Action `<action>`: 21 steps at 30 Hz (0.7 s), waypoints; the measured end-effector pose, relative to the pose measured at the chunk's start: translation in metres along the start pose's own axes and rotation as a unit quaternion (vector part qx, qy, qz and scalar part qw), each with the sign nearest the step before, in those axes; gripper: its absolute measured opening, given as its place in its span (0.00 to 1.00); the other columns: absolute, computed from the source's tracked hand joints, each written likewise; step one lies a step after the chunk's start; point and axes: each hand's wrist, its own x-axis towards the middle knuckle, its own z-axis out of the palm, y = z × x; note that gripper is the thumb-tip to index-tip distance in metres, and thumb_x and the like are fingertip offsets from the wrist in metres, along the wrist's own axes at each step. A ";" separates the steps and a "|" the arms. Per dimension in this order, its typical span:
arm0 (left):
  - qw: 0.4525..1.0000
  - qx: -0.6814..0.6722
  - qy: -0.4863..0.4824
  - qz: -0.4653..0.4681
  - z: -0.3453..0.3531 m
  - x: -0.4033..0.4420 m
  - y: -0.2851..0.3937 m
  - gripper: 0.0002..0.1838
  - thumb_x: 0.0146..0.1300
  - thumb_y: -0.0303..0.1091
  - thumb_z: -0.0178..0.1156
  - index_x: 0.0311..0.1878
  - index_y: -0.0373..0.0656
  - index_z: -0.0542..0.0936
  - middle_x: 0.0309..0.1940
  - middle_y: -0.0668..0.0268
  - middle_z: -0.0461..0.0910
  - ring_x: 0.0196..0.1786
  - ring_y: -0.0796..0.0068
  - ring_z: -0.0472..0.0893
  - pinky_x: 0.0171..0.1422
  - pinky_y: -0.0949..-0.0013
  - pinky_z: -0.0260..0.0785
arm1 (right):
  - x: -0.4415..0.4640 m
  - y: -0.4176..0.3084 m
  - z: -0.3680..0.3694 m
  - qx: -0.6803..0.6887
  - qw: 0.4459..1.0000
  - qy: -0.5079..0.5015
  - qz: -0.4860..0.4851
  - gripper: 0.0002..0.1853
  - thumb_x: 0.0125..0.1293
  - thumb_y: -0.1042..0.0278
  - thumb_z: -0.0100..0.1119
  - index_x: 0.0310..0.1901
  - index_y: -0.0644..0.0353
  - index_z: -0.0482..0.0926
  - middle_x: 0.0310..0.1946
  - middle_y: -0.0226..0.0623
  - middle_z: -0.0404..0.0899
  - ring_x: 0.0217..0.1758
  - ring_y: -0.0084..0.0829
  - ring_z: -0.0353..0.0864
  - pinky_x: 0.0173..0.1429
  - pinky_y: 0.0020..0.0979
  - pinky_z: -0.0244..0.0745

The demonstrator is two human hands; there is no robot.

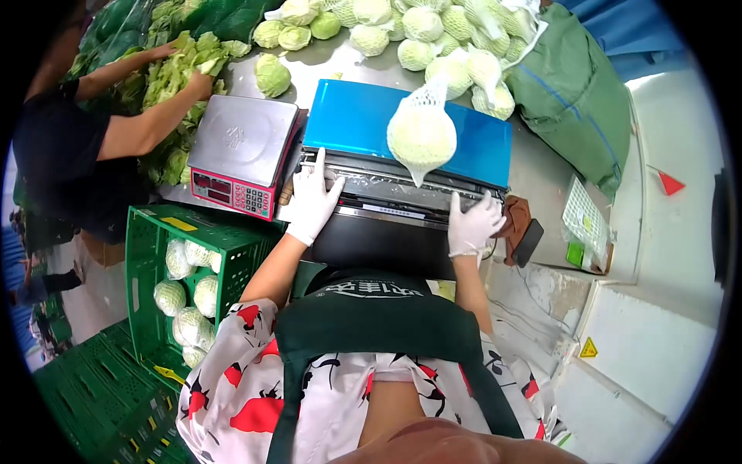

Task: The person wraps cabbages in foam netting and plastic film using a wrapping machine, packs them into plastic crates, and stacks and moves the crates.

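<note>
1. Work at the flat machine with a glossy blue top (348, 116) and a black front (363, 241) seems, to us, to be at the step of readying the clear, shiny plastic film (386, 188) along its near edge.

2. Our round, pale-green cabbage in a white foam net (422, 139) sits on the blue top, right of its middle, untouched by either hand; one netted tip points down towards the film.

3. As we judge it, the next move calls for both hands to take the film evenly at its two ends, without creasing it.

4. Our white-gloved left hand (311, 203) is at the left end of the machine's edge, index finger stretched forward, thumb held apart; it looks unclenched, with nothing between finger and thumb.

5. Our white-gloved right hand (473, 224) is at the right end, thumb pointing forward, fingers bent over the edge; we cannot tell whether it pinches film.

6. Both forearms reach forward, set wide apart, with the cabbage beyond and between the hands.
</note>
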 end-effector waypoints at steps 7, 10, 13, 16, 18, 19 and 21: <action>0.970 -0.220 -0.061 -0.080 0.007 0.010 -0.010 0.21 0.61 0.26 0.63 0.59 0.48 0.83 0.35 0.66 0.84 0.40 0.69 0.80 0.51 0.65 0.70 | -0.003 -0.013 0.004 0.040 0.997 -0.058 0.038 0.34 0.63 0.40 0.62 0.61 0.61 0.77 0.44 0.46 0.81 0.59 0.46 0.73 0.78 0.52 0.47; 0.869 -0.446 -0.152 -0.148 -0.009 0.017 -0.005 0.13 0.66 0.24 0.60 0.51 0.39 0.87 0.39 0.64 0.86 0.44 0.76 0.81 0.54 0.71 0.73 | 0.003 -0.003 0.023 0.212 0.967 -0.109 0.083 0.21 0.64 0.57 0.65 0.55 0.59 0.83 0.36 0.36 0.82 0.50 0.36 0.77 0.73 0.45 0.57; 0.851 -0.468 -0.225 -0.075 -0.054 0.023 0.014 0.11 0.68 0.25 0.59 0.50 0.35 0.86 0.44 0.64 0.84 0.48 0.77 0.81 0.57 0.72 0.72 | 0.018 0.015 -0.020 0.620 0.728 -0.249 0.157 0.16 0.67 0.68 0.63 0.54 0.64 0.85 0.42 0.35 0.86 0.47 0.27 0.81 0.56 0.25 0.73; 0.819 -0.519 -0.236 -0.068 -0.097 0.017 0.013 0.11 0.66 0.27 0.62 0.47 0.34 0.87 0.35 0.63 0.83 0.43 0.75 0.79 0.51 0.71 0.70 | 0.020 0.031 -0.096 0.584 0.726 -0.348 0.105 0.15 0.68 0.71 0.60 0.52 0.69 0.84 0.49 0.38 0.86 0.53 0.28 0.81 0.62 0.28 0.72; 0.811 -0.522 -0.260 -0.038 -0.140 0.019 0.019 0.09 0.65 0.28 0.63 0.44 0.34 0.87 0.34 0.62 0.82 0.41 0.75 0.78 0.48 0.71 0.69 | 0.034 0.049 -0.146 0.584 0.698 -0.415 -0.025 0.12 0.65 0.75 0.61 0.47 0.72 0.84 0.42 0.41 0.85 0.47 0.31 0.82 0.57 0.32 0.74; 0.772 -0.587 -0.242 -0.028 -0.157 0.022 0.029 0.07 0.64 0.27 0.65 0.37 0.34 0.88 0.32 0.61 0.81 0.38 0.74 0.77 0.45 0.71 0.69 | 0.051 0.055 -0.153 0.612 0.664 -0.399 -0.157 0.13 0.61 0.74 0.64 0.46 0.72 0.84 0.42 0.42 0.85 0.47 0.32 0.82 0.57 0.35 0.74; 0.671 -0.718 -0.184 -0.003 -0.161 0.041 0.029 0.26 0.59 0.32 0.71 0.60 0.35 0.78 0.54 0.53 0.78 0.57 0.64 0.79 0.62 0.64 0.69 | 0.086 0.058 -0.160 0.710 0.525 -0.377 -0.281 0.18 0.55 0.72 0.69 0.47 0.72 0.84 0.44 0.45 0.84 0.48 0.35 0.82 0.60 0.39 0.73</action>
